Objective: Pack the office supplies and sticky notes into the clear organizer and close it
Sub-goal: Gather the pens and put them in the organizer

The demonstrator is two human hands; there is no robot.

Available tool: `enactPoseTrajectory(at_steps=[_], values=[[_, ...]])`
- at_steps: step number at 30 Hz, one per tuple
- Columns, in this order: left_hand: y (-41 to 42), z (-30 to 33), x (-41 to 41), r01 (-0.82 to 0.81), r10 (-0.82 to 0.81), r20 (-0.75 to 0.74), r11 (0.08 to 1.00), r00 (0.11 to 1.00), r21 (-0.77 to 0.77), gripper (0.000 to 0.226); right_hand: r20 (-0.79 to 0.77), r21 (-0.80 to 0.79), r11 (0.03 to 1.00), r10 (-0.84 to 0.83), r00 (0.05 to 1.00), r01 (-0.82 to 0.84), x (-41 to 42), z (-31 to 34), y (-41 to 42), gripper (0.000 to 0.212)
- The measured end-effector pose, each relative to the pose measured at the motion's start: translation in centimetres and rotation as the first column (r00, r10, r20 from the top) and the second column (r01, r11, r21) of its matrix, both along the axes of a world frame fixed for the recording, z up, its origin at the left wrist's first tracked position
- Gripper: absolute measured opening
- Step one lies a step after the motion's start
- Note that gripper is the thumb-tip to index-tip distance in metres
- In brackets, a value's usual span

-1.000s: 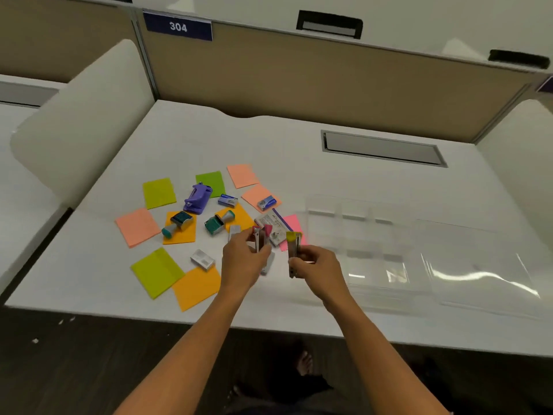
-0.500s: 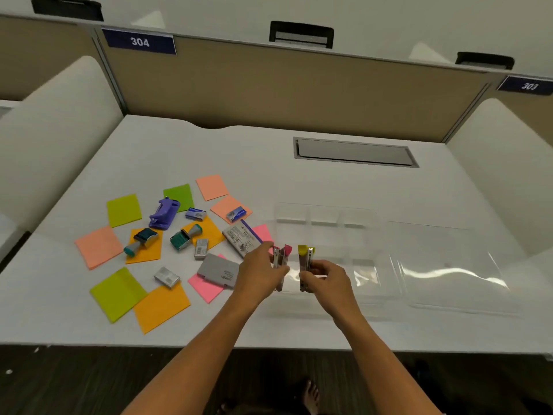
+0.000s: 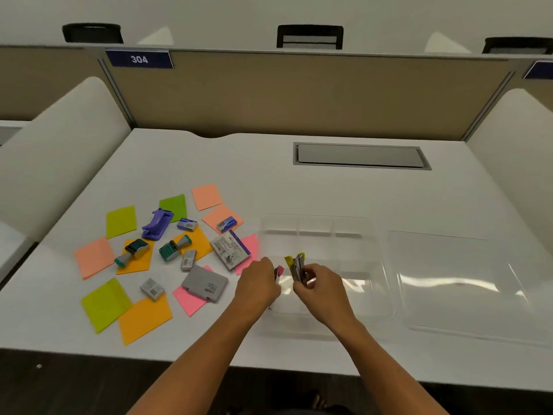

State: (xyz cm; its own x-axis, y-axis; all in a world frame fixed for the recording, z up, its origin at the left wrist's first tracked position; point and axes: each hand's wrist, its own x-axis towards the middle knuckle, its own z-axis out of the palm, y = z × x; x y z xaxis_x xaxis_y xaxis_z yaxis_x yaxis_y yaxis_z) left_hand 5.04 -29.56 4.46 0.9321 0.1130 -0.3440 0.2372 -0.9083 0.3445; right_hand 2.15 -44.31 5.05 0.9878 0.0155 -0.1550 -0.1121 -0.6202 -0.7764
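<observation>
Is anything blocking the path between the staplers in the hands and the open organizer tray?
Nothing visible. The right hand holds the yellow stapler over the clear organizer; the left hand grips the pink stapler at its left edge. The lid lies aside.

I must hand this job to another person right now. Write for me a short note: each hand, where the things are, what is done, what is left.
Left hand: holds a small pink stapler at the left edge of the clear organizer.
Right hand: holds a yellow stapler over the organizer's front part.
Organizer: open, its compartments look empty; its lid lies flat to its right.
On the desk, left side: sticky notes, purple hole punch, two stamps, staple boxes, grey ink pad.
Done: nothing packed yet.
Left: put in both staplers, then everything else, then close the lid.
</observation>
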Motion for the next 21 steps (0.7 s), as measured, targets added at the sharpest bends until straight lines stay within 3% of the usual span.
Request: enactPoseTrajectory(at_steps=[11, 16, 21], values=[[-2.5, -1.2, -1.1, -0.046, 0.041, 0.059, 0.994, 0.997, 0.103, 0.032, 0.008, -0.109, 0.977, 0.184, 0.983, -0.182, 1.7, -1.3, -1.3, 0.008], [-2.6, -1.4, -1.7, -0.069, 0.061, 0.073, 0.991, 0.995, 0.117, 0.028, 0.058, -0.116, 0.972, 0.21, 0.976, -0.202, 2.2, -1.4, -1.2, 0.013], [-2.1, -0.7, -2.1, -0.107, 0.096, 0.133, 0.991, 0.986, 0.084, 0.038, 0.068, -0.126, 0.97, 0.216, 0.974, -0.206, 2.4, -1.8, -0.7, 0.019]])
